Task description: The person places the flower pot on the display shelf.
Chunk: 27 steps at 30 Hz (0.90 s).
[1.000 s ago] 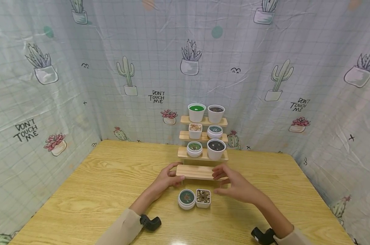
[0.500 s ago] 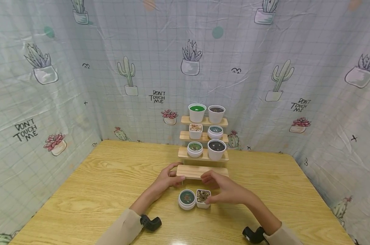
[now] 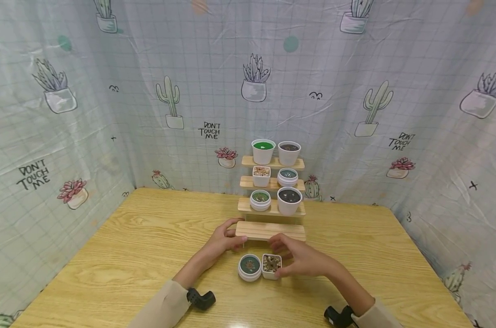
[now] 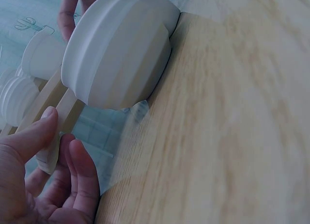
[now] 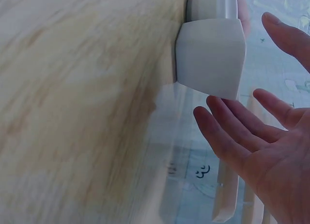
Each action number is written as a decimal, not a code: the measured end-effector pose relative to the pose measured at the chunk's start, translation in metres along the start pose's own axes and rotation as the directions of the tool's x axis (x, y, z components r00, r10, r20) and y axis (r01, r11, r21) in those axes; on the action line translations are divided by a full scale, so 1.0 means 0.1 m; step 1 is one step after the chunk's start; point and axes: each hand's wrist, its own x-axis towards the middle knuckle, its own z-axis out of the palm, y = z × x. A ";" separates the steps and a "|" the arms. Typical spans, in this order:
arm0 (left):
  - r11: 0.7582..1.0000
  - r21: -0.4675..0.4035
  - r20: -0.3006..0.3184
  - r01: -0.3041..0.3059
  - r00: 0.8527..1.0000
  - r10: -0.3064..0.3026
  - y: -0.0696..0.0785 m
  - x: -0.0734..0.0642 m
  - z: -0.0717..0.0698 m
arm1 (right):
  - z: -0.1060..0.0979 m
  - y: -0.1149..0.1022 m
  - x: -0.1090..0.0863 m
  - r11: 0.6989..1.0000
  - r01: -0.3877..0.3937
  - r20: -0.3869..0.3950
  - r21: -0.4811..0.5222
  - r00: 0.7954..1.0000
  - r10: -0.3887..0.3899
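Note:
My left hand (image 3: 221, 239) grips the left end of the lowest board (image 3: 268, 231) of a tiered wooden stand; in the left wrist view, the thumb lies over the board (image 4: 51, 151) and the fingers curl beneath. Spread around the right side of a square white pot (image 3: 271, 263) topped with pebbles is my right hand (image 3: 303, 258). The right wrist view shows its thumb apart from the square pot (image 5: 210, 59), its fingertips right at the pot's edge. Against that pot's left side stands a round white pot (image 3: 250, 269) with a dark green top.
Three upper boards behind each bear two white pots: a green-topped pot (image 3: 263, 152) and brown-topped pot (image 3: 289, 154), a pebble pot (image 3: 261, 176) and low round pot (image 3: 287, 177), a green-speckled pot (image 3: 260, 200) and dark-topped pot (image 3: 289, 202). A cactus-print curtain (image 3: 215, 54) surrounds the wooden table (image 3: 170, 214).
My right hand has moved left and nearer, from the right end of the lowest board to the square pot. My left hand has stayed on the board; the pots have not moved.

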 end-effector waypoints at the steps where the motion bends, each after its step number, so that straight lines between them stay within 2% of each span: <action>1: 1.000 0.004 0.001 -0.001 1.000 0.001 0.00 0.00 0.00 | 0.01 0.00 0.00 1.000 -0.001 0.002 -0.001 1.000 0.001; 15: 1.000 0.003 0.013 -0.012 1.000 0.012 0.01 0.00 0.00 | 0.08 0.03 0.05 0.999 -0.029 0.018 -0.013 0.999 0.029; 22: 1.000 0.005 0.017 -0.014 1.000 0.014 0.01 -0.01 0.00 | 0.12 0.05 0.05 0.997 -0.078 0.037 -0.019 0.996 0.079; 27: 1.000 0.006 0.010 -0.011 1.000 0.011 0.01 -0.02 0.00 | 0.14 0.04 0.06 0.996 -0.065 0.038 -0.056 0.997 0.068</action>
